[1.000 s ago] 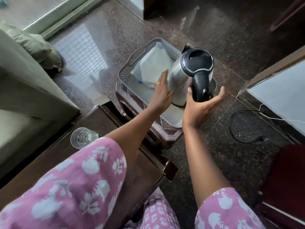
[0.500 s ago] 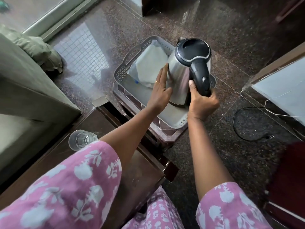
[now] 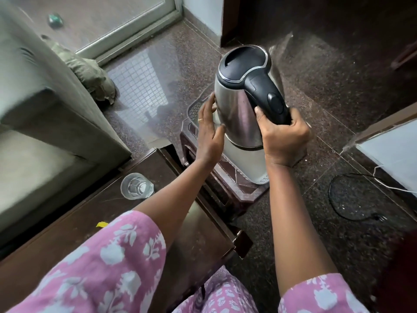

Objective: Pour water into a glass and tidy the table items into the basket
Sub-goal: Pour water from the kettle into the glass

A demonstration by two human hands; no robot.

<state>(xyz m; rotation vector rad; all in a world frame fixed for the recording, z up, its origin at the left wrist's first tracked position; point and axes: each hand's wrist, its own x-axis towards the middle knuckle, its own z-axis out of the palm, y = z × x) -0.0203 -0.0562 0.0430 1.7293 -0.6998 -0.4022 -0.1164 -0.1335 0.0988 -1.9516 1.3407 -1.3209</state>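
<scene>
The right hand (image 3: 285,134) gripped the kettle (image 3: 237,109) by its handle and the left hand (image 3: 209,136) pressed flat-fingered against its steel side, holding it above the basket (image 3: 261,175). For pouring, it probably wanted carrying upright to the glass (image 3: 137,185) on the worktop (image 3: 198,233), then tilting slowly.

One wide-angle camera, worn on the person's head, looks forward and steeply down. It is close: pink floral sleeves (image 3: 90,267) fill 5 to 8 o'clock, and a steel kettle with black lid and handle (image 3: 234,114) sits just above centre, toward 1 o'clock.
</scene>
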